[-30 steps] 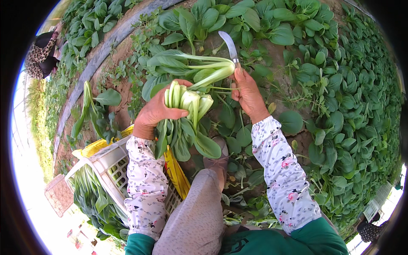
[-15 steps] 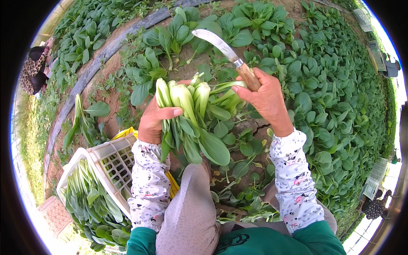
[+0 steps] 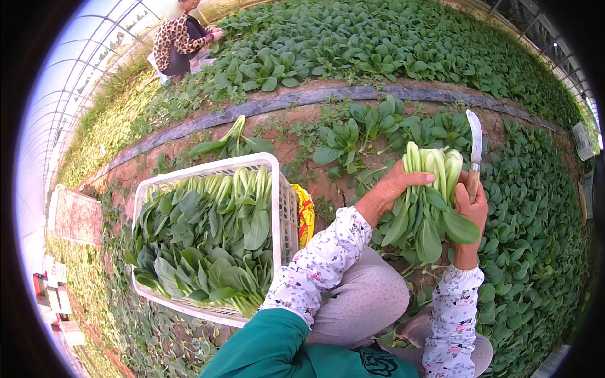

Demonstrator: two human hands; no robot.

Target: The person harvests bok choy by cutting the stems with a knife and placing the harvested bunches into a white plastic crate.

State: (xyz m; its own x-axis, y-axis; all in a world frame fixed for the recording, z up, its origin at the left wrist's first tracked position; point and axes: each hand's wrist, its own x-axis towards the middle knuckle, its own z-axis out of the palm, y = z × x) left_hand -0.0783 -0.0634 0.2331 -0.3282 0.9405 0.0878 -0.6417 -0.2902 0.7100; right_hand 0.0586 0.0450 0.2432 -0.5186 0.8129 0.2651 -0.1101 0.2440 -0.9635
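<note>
Left hand (image 3: 394, 188) grasping leafy green bunch (image 3: 430, 211), pale stems far; right hand (image 3: 472, 211) clenched on wooden-handled knife (image 3: 474, 171), blade far. White crate (image 3: 276, 211) left, holding greens (image 3: 205, 230).

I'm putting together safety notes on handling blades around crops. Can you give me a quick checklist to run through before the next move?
1. Bunch of greens gripped by the left hand: ok.
2. Knife held by its wooden handle in the right hand: ok.
3. Blade apart from the left hand: ok, it points upward.
4. Right hand free of tools: not ok, it holds the knife.
5. Room left in the white crate: cannot tell, leaves hide its depth.
6. Other person well apart from the blade: ok.
</note>
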